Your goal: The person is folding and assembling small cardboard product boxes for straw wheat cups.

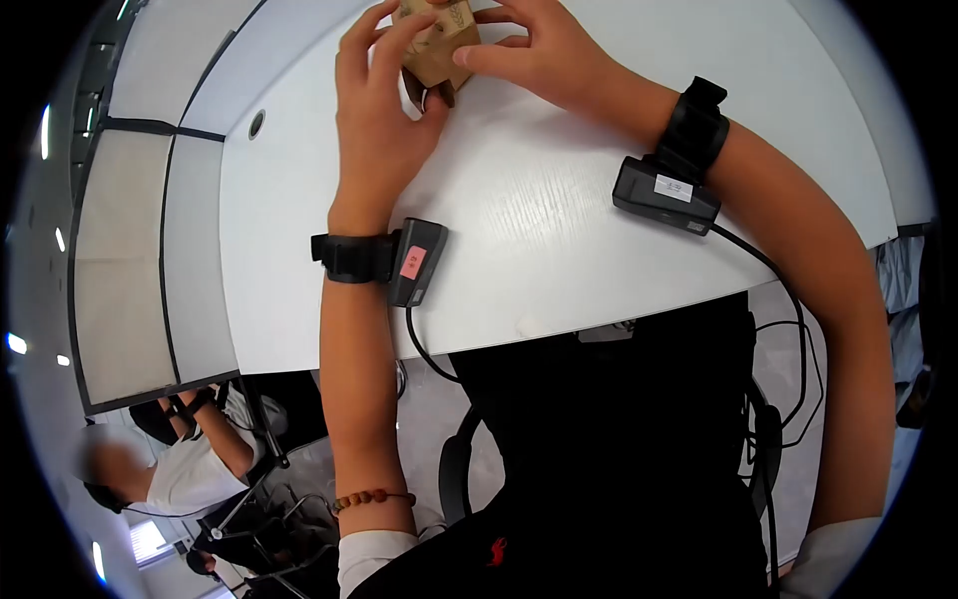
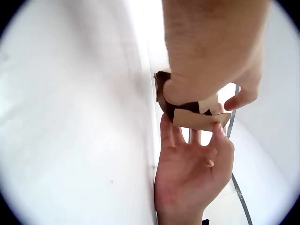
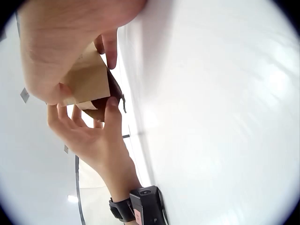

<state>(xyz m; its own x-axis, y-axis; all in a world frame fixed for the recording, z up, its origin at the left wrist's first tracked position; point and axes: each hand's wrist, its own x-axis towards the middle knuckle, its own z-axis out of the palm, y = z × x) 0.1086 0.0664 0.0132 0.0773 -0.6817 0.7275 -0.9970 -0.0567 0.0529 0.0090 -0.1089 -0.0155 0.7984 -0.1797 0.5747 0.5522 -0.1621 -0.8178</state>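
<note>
We see the left hand (image 1: 384, 125) gripping a small cardboard box (image 1: 439, 60), its fingers over the top and its thumb at the opened end, by the dark inside. The right hand (image 1: 559, 60) clamps the box from the other side, thumb against a side. We find the box between the two hands, over the far part of the table (image 1: 519, 230); we cannot tell whether it touches the top.

Each wrist bears a black camera, the left one (image 1: 419, 262) with a pink label, the right one (image 1: 667, 197) with a white label. The table is white, with faint streaks of grain and a soft sheen, and its near edge curves before the wearer's black clothing (image 1: 619, 449). A round cable hole (image 1: 257, 124) sits near its left side.

Along that side we see partition panels (image 1: 120, 210), beige and white in dark frames. Beyond them, lower left, a person in a white shirt (image 1: 205, 469) sits near dark chairs. Pale grey floor (image 1: 424, 419) shows under the table's edge, and ceiling lights (image 1: 45, 132) glow at far left.
</note>
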